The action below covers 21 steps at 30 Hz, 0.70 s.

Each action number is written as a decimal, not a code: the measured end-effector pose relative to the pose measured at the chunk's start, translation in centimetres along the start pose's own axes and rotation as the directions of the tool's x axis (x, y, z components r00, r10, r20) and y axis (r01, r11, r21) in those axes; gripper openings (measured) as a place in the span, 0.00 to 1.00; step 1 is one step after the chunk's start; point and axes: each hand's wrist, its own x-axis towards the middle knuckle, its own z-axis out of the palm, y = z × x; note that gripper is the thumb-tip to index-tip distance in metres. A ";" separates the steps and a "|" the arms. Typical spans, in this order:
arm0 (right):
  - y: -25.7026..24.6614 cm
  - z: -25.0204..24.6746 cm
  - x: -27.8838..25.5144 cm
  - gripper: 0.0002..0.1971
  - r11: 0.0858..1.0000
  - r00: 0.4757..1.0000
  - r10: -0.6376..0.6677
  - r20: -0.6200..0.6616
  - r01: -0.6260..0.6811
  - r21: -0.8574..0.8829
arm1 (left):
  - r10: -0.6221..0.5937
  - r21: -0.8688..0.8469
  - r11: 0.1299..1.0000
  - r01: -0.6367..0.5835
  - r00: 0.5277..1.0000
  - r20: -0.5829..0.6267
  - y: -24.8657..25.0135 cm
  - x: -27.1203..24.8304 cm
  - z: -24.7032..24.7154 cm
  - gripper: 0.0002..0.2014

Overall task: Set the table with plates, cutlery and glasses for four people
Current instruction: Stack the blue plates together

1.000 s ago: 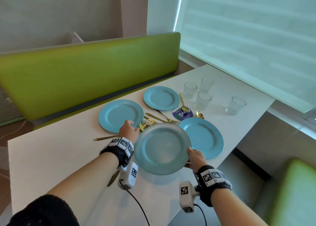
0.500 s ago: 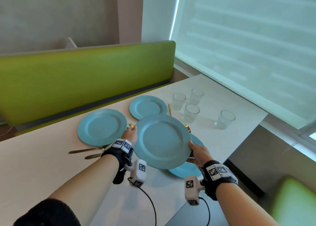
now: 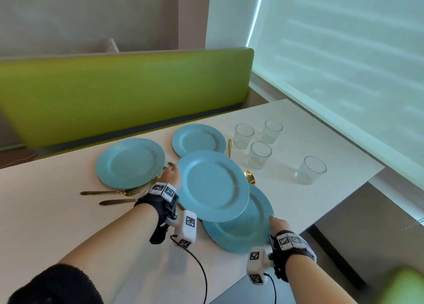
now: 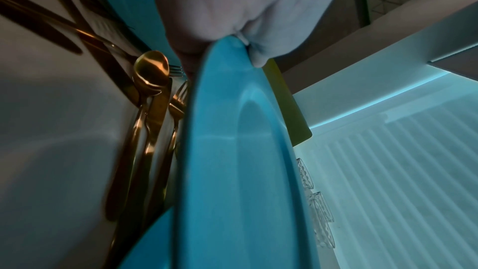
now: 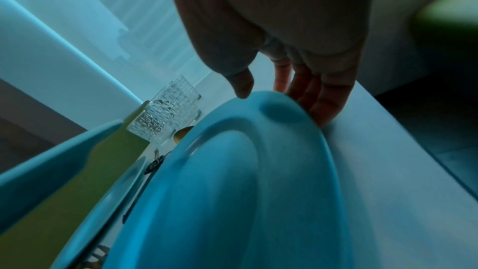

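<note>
My left hand pinches the left rim of a blue plate held a little above the white table; the left wrist view shows the thumb on top of that plate and fingers below. It overlaps a second blue plate lying near the front edge. My right hand is at this plate's right rim. In the right wrist view its straight fingers lie beside the rim on the table, and the thumb hovers just above the plate. Two more blue plates lie farther back.
Several clear glasses stand at the right, one close to the table's right edge. Gold cutlery lies loose: a fork and a knife at the left, a spoon by the plates. A green bench runs behind.
My right hand has let go of the lifted plate and dropped to the rim of the plate lying on the table. The left hand alone now holds the lifted plate.
</note>
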 end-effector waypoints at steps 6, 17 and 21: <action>-0.2 -0.8 0.2 0.26 0.973 0.998 -0.058 -0.033 0.064 0.222 | -0.001 -0.019 1.000 0.001 1.000 -0.009 0.8 -0.2 1.4 0.23; -2.0 -4.1 -0.3 0.21 0.817 0.986 -0.123 -0.110 0.163 0.553 | 0.061 -0.157 0.986 -0.052 0.997 0.051 2.9 -1.7 4.4 0.22; -2.2 -3.2 -0.7 0.19 0.724 0.984 -0.133 -0.121 0.179 0.666 | 0.076 -0.128 0.989 -0.071 0.996 0.039 3.2 -2.2 4.5 0.22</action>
